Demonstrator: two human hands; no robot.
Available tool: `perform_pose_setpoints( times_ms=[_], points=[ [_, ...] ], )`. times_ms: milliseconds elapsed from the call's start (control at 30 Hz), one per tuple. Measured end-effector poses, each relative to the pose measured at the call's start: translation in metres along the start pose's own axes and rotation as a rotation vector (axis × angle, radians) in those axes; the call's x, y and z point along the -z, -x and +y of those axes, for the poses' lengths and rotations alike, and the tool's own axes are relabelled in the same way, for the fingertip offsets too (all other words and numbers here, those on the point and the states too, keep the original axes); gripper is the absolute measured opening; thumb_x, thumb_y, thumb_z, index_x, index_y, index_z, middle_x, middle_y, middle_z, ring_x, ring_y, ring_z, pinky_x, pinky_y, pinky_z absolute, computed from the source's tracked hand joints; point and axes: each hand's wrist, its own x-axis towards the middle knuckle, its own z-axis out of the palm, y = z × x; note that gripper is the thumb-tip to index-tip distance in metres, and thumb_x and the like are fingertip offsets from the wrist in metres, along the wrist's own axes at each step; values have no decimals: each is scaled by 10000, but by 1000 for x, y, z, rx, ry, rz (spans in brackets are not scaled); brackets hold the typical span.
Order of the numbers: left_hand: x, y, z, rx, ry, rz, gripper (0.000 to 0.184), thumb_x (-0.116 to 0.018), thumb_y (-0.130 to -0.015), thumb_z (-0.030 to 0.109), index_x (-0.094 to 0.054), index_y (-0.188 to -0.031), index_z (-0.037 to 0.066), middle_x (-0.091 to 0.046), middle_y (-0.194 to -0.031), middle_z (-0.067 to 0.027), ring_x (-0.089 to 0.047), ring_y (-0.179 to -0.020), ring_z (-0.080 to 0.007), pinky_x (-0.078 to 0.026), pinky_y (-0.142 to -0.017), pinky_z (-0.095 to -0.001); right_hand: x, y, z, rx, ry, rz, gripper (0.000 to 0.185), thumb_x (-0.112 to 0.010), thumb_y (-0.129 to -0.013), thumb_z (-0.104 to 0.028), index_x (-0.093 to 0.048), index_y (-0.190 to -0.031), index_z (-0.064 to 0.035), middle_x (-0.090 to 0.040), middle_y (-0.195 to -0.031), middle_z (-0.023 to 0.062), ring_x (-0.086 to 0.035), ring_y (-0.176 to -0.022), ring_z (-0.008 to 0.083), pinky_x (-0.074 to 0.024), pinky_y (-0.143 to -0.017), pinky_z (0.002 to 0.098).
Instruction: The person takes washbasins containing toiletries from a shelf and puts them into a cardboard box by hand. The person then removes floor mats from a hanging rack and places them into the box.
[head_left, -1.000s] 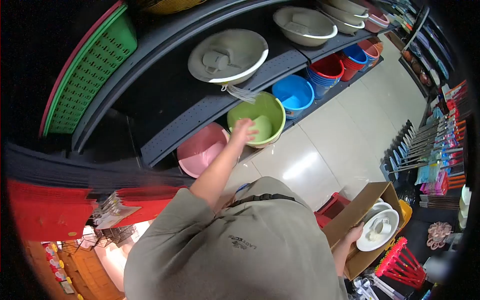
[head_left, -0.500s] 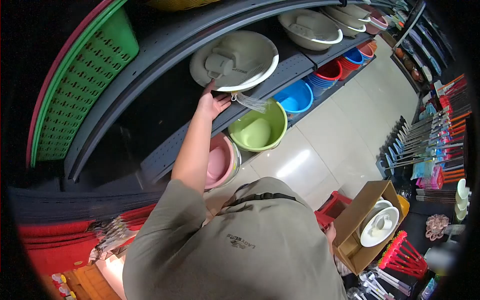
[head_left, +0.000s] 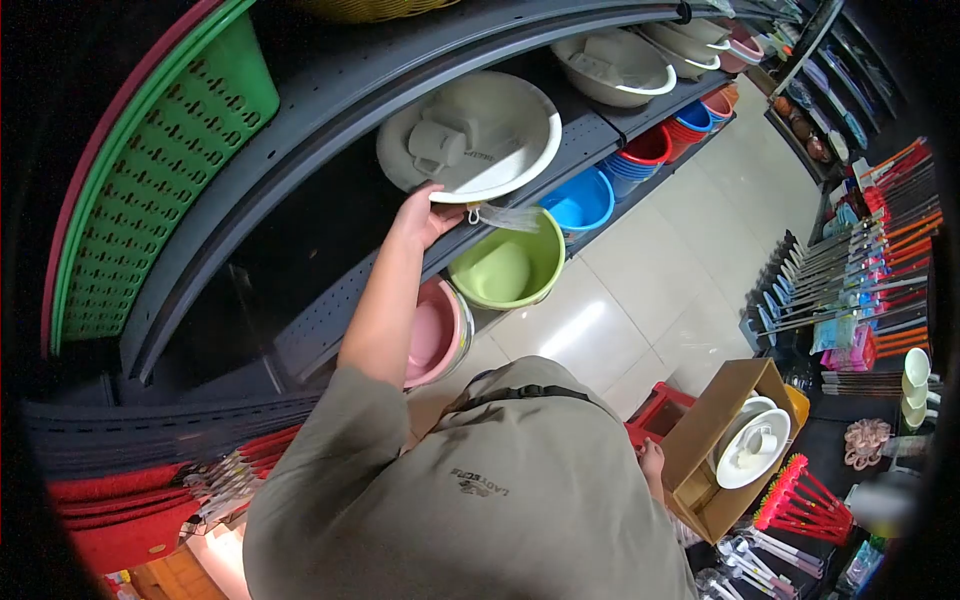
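Left hand [head_left: 425, 215] is pinching the near rim of the white basin [head_left: 520, 150] sitting on the shelf [head_left: 588, 134], grip mostly closed, thumb going over the top. Any lift is calling for a level hold imo, since the mug [head_left: 437, 147] inside is probably sitting loose. Fingertips are hiding under the rim. Right hand [head_left: 651, 459] is hanging by the box [head_left: 712, 420], can't tell how open that grip is or if it's holding anything.

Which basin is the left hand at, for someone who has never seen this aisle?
On the dark shelf, look just above the green bucket. The pale basin there holds a mug; unlike the basins farther along, it has the left hand on its rim.
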Motion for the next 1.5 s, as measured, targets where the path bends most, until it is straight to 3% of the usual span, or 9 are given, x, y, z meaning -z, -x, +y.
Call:
perform_pose_setpoints(
  times_ms=[267,400,600,867,933,1067,1233,1400,1500],
  points=[
    [-26,81,-35,64,-23,-101,438,-457,-810,177,-428,-1170,-70,-523,-1141,-240,-562,-1013,-355,-460,-875,-455,-12,-7,-17,-43,-38,-35,186,-553,-869,-322,-511,-909,-145,-529,-737,-9,-518,-606,120,-373,-503,260],
    [-39,111,-64,78,13,-143,484,-472,-812,154,-385,-1232,-71,-493,-1193,-222,-528,-1067,-344,-456,-907,-443,-45,4,-64,125,-127,-58,151,-549,-887,-239,-530,-930,-95,-539,-750,7,-507,-615,101,-404,-525,234],
    [-53,138,-123,274,-73,-266,542,-462,-803,109,-313,-1303,-35,-457,-1252,-178,-480,-1130,-291,-433,-920,-438,-85,73,-172,319,-349,-343,336,-488,-927,-226,-465,-1157,18,-587,-921,91,-554,-731,139,-440,-620,238],
    [-67,160,-210,365,-181,-306,457,-506,-792,30,-414,-1224,-91,-515,-1195,-172,-496,-1113,-286,-411,-940,-422,-52,115,-205,401,-248,-493,597,-455,-914,-394,-283,-1384,-69,-528,-1208,73,-568,-859,136,-417,-765,281],
    [-75,170,-221,461,-210,-301,493,-516,-789,22,-375,-1250,-77,-488,-1230,-169,-491,-1125,-289,-419,-934,-423,-33,116,-197,413,-102,-329,602,-458,-910,-391,-275,-1385,-69,-437,-1313,94,-550,-965,156,-413,-815,292],
    [-91,183,-243,491,-345,-390,516,-516,-801,84,-367,-1277,-46,-502,-1228,-165,-526,-1089,-285,-442,-907,-424,3,129,-191,848,-27,-113,696,-585,-852,-259,-213,-1397,-35,-339,-1363,177,-433,-1156,247,-394,-920,347],
    [-126,194,-278,578,-540,-488,562,-545,-796,140,-345,-1290,-37,-504,-1223,-158,-531,-1087,-281,-453,-890,-426,82,179,-199,1246,528,80,854,-749,-643,-409,-367,-1338,-92,-268,-1401,205,-284,-1282,364,-294,-1002,442],
    [-182,222,-334,686,-561,-597,576,-550,-793,173,-340,-1282,-46,-494,-1226,-180,-531,-1092,-274,-444,-917,-437,152,205,-181,1248,979,144,672,-784,-524,-450,-599,-1130,-227,-378,-1380,66,-242,-1307,367,-218,-1011,525],
    [-215,239,-370,728,-641,-632,576,-548,-792,207,-352,-1271,-46,-511,-1205,-179,-555,-1059,-277,-458,-901,-440,194,191,-159,1291,952,266,477,-773,-521,-317,-634,-965,-213,-543,-1144,7,-354,-1241,299,-252,-996,513]
  ],
)
